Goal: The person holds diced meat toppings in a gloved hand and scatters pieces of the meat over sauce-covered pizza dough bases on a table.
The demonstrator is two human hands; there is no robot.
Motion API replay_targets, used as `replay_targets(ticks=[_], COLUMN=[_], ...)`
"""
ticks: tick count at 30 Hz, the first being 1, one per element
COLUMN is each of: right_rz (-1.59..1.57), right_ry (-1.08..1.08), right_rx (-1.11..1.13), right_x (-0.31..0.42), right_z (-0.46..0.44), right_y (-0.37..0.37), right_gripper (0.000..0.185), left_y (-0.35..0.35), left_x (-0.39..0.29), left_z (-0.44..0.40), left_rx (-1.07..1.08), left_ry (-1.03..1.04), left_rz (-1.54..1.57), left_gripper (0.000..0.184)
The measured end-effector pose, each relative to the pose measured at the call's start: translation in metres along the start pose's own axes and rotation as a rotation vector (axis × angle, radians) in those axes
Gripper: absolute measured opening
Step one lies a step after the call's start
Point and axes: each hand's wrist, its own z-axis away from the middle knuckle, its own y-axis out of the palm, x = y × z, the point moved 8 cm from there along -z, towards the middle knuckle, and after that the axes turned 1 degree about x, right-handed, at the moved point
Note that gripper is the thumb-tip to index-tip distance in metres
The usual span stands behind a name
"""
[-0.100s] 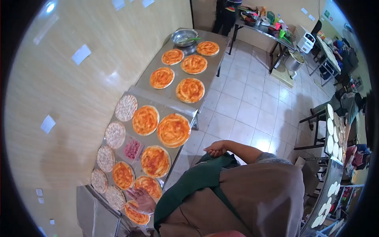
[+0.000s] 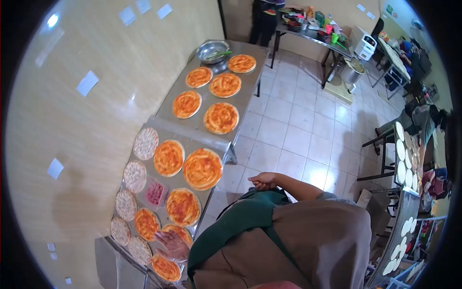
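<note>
My left hand (image 2: 173, 245) is at the lower left of the head view, above the table edge. Its fingers are stretched out and spread, with no object visible in it. Beneath and beside it are a sauce-covered pizza base (image 2: 166, 268) and another sauced base (image 2: 177, 233), which the hand partly covers. My right hand (image 2: 263, 180) is in front of the green apron (image 2: 245, 214), fingers curled closed. Whatever it may hold is hidden. A clear tub of pink shredded topping (image 2: 155, 193) stands among the pizzas. Pale, topped pizzas (image 2: 126, 204) line the wall side.
A second metal table (image 2: 192, 130) carries more sauced bases and a steel bowl (image 2: 213, 51). Farther back are a cluttered table (image 2: 308, 34), a large pot (image 2: 352, 71) and a standing person (image 2: 262, 24). Pale dough rounds (image 2: 401, 172) lie on tables at right, near another person (image 2: 423, 123).
The view has turned slightly, so the tables and pizzas appear farther left and a little lower. Both hands keep nearly the same pose, the left spread and the right closed.
</note>
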Motion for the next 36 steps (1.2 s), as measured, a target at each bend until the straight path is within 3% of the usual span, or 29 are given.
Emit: replay_targets(ticks=[3, 6, 9, 15, 19, 23, 30, 36], right_rz=[-0.139, -0.159, -0.125, -0.265, -0.483, -0.609, -0.5, -0.452], right_ry=[-0.275, -0.418, -0.559, -0.747, -0.819, -0.853, -0.891, -0.856], right_rx=[-0.044, -0.163, -0.135, -0.244, -0.351, -0.468, -0.438, -0.414], right_x=[0.028, 0.04, 0.048, 0.052, 0.041, 0.045, 0.158, 0.26], right_z=[0.092, 0.146, 0.177, 0.224, 0.23, 0.238, 0.288, 0.318], right_y=[-0.047, -0.073, -0.089, -0.111, -0.138, -0.175, -0.225, -0.279], right_gripper=[0.045, 0.037, 0.028, 0.021, 0.022, 0.021, 0.017, 0.016], left_y=[0.023, 0.064, 0.108, 0.136, 0.134, 0.149, 0.167, 0.19], left_x=[0.102, 0.192, 0.267, 0.38, 0.452, 0.527, 0.653, 0.739], left_z=[-0.005, -0.028, -0.047, -0.072, -0.091, -0.105, -0.159, -0.235], left_rx=[0.067, 0.03, -0.047, -0.099, 0.074, 0.024, -0.01, -0.1], left_ry=[-0.09, -0.229, -0.362, -0.661, -0.852, -0.958, -0.992, -0.89], left_rz=[0.004, -0.019, -0.037, -0.104, 0.01, 0.055, 0.086, 0.151], left_gripper=[0.061, 0.062, 0.062, 0.063, 0.062, 0.059, 0.063, 0.06])
